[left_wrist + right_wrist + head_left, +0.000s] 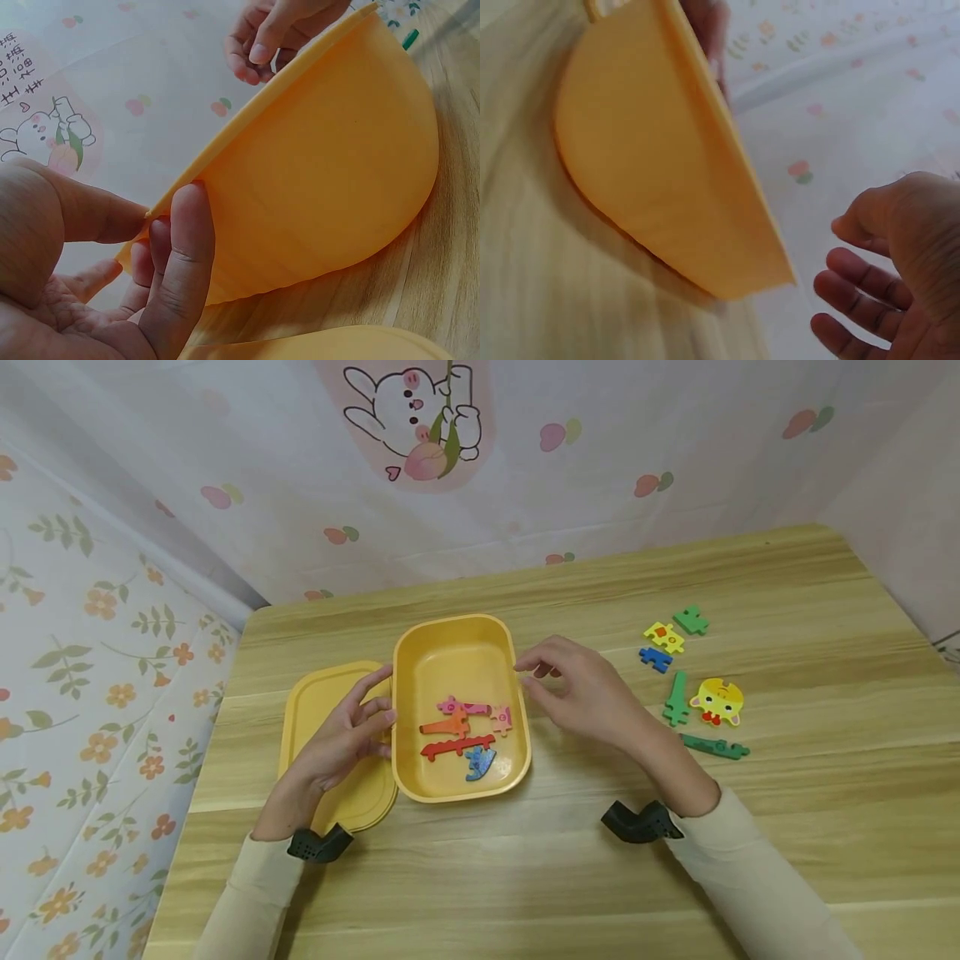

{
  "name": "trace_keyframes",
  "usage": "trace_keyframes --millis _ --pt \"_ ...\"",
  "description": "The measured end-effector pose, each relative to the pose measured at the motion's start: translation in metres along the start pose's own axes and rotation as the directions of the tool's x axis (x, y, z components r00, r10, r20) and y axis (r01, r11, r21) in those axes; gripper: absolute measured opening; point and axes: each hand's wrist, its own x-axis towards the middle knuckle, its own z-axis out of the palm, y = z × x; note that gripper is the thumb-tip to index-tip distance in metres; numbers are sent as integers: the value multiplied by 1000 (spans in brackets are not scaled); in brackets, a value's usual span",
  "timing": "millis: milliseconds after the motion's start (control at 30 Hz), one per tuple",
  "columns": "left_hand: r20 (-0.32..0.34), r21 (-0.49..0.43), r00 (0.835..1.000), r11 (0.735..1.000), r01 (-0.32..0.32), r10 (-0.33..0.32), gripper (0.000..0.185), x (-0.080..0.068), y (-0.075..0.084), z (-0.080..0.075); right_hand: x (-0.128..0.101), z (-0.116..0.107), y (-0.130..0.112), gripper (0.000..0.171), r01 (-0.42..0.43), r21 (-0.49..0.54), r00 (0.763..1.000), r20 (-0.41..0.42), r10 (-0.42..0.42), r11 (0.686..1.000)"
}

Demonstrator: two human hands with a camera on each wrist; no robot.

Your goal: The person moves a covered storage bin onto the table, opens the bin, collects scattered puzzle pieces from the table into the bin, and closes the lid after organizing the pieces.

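Note:
A yellow plastic box (420, 660) stands open on the table, holding several puzzle pieces: a pink one (475, 708), an orange one (450, 724), a long red one (459, 746), a light pink one (501, 719) and a blue one (481, 763). My left hand (351, 731) touches the box's left side, fingertips and thumb at the rim and outer wall, as the left wrist view shows. Off the right rim, my right hand (581, 693) hovers with fingers loosely bent and nothing between them; a gap separates it from the box in the right wrist view.
Under my left hand lies a flat yellow lid (311, 693). Right of my right hand are loose puzzle pieces: a yellow animal face (718, 700), green pieces (677, 700), a yellow piece (664, 637) and a blue piece (656, 660). Patterned curtains (600, 460) hang behind the wooden table (570, 877).

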Motion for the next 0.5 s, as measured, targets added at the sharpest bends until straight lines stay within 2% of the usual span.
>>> trace_keyframes --millis 133,333,500 --pt "-1 -1 1000 1000 3 -3 74 0 1 0 -1 -13 9 21 -15 -5 999 -41 15 1000" --pt "-17 9 1000 1000 15 -15 73 0 1 1 -2 -30 25 21 17 1 994 -107 -17 1000" --pt "-15 10 1000 1000 14 -14 73 0 1 1 -5 -40 36 21 -12 -1 992 -125 12 1000"
